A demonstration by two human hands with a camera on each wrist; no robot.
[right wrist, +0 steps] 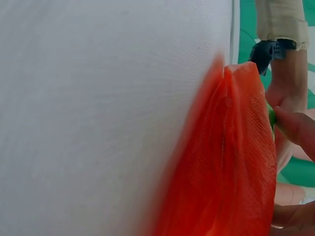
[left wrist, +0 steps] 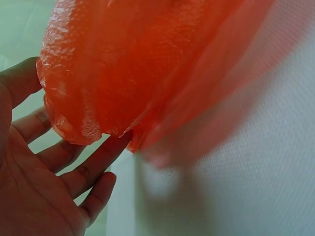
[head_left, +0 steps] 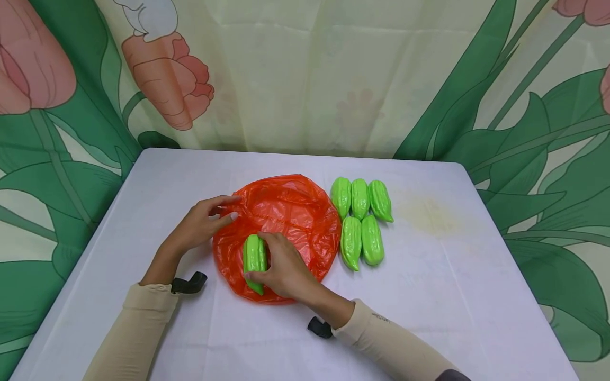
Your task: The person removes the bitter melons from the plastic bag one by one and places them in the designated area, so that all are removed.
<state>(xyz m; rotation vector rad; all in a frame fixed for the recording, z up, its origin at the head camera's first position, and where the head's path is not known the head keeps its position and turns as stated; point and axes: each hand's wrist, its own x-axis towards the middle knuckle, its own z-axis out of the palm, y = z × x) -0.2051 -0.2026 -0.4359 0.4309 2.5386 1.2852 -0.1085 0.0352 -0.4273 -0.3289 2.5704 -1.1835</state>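
Note:
A red plastic bag (head_left: pixel 300 203) lies spread on the table with its mouth up and its rim rolled into a ring. At its left rim is my left hand (head_left: pixel 202 225), thumb and forefinger apart. In the left wrist view the bag (left wrist: pixel 123 64) rests against the fairly straight fingers (left wrist: pixel 83 172). Over the bag's near part, my right hand (head_left: pixel 286 264) holds a glossy green bitter melon (head_left: pixel 254 262) between thumb and fingers. Only a sliver of this melon (right wrist: pixel 271 117) shows in the right wrist view, behind the bag's side.
Right of the bag, several more green bitter melons (head_left: pixel 359 197) lie in two rows, close against its rim. A white cloth covers the table (head_left: pixel 429 296). Behind stands a curtain (head_left: pixel 305 79) printed with leaves and flowers.

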